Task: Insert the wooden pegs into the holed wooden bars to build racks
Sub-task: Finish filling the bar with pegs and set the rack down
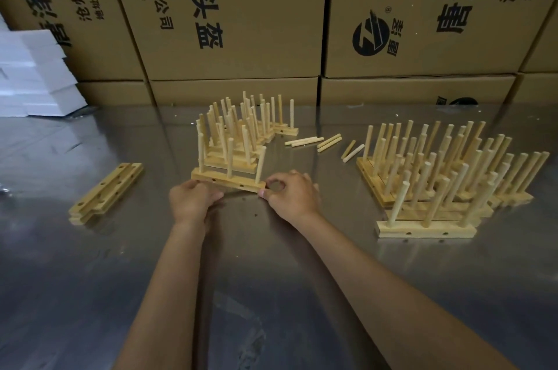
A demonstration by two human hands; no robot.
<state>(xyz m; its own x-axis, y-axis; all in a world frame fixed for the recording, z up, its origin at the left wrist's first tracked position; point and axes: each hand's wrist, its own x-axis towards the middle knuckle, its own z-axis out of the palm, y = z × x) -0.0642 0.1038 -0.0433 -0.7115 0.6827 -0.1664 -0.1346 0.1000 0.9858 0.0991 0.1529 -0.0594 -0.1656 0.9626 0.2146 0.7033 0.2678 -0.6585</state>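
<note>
A wooden bar (pixel 232 181) with three upright pegs stands on the steel table (pixel 271 294), at the front of a cluster of finished racks (pixel 241 131). My left hand (pixel 190 199) grips the bar's left end. My right hand (pixel 291 193) pinches its right end with thumb and fingers curled. Several loose pegs (pixel 320 141) lie on the table behind my right hand. A small stack of bare holed bars (pixel 104 193) lies to the left.
A second, larger group of finished racks (pixel 447 176) fills the right side, its nearest rack (pixel 425 230) close to my right forearm. Tall cardboard boxes (pixel 235 16) wall off the back edge. White foam blocks (pixel 36 76) are piled at the far left.
</note>
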